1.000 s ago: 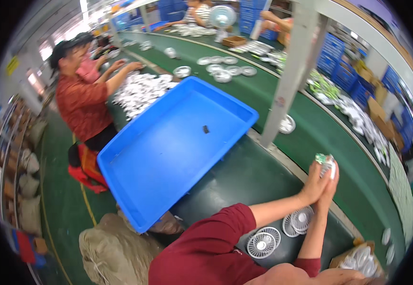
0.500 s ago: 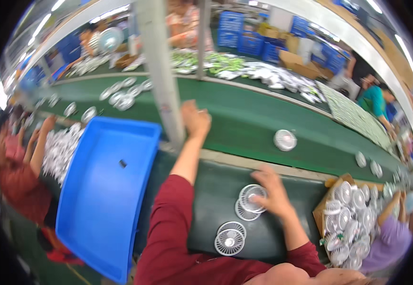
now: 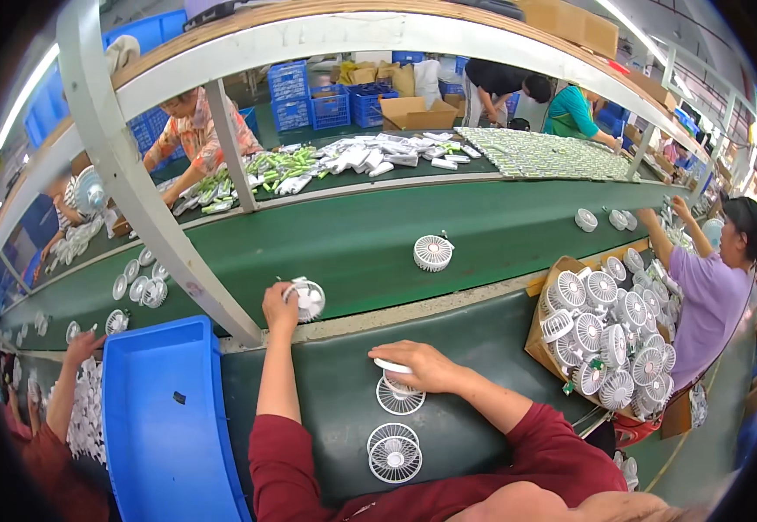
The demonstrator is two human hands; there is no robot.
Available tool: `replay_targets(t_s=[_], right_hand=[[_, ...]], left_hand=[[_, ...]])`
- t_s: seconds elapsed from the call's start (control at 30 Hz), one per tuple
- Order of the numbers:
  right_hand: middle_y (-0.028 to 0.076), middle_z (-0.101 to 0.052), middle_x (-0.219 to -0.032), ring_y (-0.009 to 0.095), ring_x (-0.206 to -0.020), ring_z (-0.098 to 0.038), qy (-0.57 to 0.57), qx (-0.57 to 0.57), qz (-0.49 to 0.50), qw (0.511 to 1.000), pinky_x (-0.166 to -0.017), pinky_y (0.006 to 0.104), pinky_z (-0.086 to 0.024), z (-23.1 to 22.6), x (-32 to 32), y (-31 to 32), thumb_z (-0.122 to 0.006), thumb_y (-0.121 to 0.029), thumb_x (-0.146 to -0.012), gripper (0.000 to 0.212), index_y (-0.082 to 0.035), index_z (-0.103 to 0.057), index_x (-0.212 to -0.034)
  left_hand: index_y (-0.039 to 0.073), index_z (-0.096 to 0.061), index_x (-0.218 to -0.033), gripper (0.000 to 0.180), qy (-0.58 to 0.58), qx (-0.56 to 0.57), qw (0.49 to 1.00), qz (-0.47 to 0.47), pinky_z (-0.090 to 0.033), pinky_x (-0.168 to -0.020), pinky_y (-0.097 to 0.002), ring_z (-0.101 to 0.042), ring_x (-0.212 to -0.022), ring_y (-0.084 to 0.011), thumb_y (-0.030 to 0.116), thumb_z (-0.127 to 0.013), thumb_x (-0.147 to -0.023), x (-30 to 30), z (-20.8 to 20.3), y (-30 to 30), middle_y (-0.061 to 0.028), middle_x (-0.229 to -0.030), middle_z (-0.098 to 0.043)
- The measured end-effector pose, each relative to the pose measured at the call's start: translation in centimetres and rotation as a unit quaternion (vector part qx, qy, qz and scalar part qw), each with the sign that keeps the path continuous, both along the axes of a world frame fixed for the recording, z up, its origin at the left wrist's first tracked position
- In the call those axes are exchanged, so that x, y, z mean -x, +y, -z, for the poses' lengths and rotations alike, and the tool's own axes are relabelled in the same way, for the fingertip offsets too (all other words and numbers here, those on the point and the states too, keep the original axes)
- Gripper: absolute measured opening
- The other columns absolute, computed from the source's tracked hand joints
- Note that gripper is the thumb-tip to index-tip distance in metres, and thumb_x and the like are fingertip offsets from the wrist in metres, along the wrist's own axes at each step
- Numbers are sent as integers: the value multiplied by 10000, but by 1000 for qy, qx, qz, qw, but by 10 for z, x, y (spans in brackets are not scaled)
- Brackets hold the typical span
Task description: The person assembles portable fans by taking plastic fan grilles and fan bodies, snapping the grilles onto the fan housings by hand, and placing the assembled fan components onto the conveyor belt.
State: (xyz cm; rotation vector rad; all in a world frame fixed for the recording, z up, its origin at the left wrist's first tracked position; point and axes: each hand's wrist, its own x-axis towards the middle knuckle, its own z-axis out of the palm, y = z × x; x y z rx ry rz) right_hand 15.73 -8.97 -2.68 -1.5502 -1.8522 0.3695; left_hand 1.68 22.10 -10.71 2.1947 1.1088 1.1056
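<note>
My left hand grips a small white fan head by its side, over the near edge of the green conveyor belt. My right hand is closed on a white fan grille, tilted so that it shows almost edge-on. Just below that hand, another round grille lies flat on the dark green bench. Closer to me rest two overlapping grilles. A separate fan head sits on the belt beyond my hands.
Left of my arm stands a blue tray with a small dark piece inside. At right, a carton is heaped with fan heads beside a person in purple. A slanted white post rises beyond the tray. More fan heads lie along the belt.
The view has swung toward the right. My left hand, empty before, now has a fan head. My right hand has lifted the upper grille off the one beneath it.
</note>
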Motion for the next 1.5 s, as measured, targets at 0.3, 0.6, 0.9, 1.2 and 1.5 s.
replay_targets(t_s=[0.3,0.6,0.9,1.2,1.5], right_hand=[[28,-656,-1040,83,-871,-609,333,-82,97,934,-768,250,-516,-43,-5,39,-651,-48,-843,350,-40,-608,-1191],[109,-619,-1106,216,-1034,-599,270,-199,166,927,-884,320,-475,-23,6,64,-636,-29,-817,323,-46,-621,-1139],[174,-364,-1420,379,-1286,-352,-44,-184,37,981,-1066,485,-287,-31,8,57,-677,-451,-781,694,-155,-456,-1368],[176,-368,-1423,310,-1335,-344,319,-167,-7,933,-1096,387,-266,-19,32,67,-416,-346,-926,599,-6,-324,-1411],[208,-326,-1432,330,-1346,-323,284,-183,-20,941,-1096,411,-260,-22,36,65,-462,-473,-888,744,2,-258,-1424]], left_hand=[[8,-548,-968,128,-181,132,972,70,-490,-710,-316,-635,-800,-185,100,-578,-883,-15,-23,-92,-105,-849,-650],[47,-522,-1217,315,-510,570,584,272,-515,-894,-399,-611,-1047,-233,229,-508,-960,-21,-50,-141,-124,-1177,-599],[89,-501,-1255,445,-491,574,576,313,-495,-907,-413,-569,-1114,-247,432,-377,-999,-11,-87,-166,-91,-1235,-567],[46,-377,-1320,403,-500,287,798,172,-437,-927,-342,-516,-1114,-189,321,-375,-1026,-31,-111,-213,-93,-1228,-481],[-2,-311,-1350,430,-469,106,868,123,-369,-1019,-384,-439,-1218,-251,266,-333,-1014,-32,-109,-219,-156,-1328,-398]])
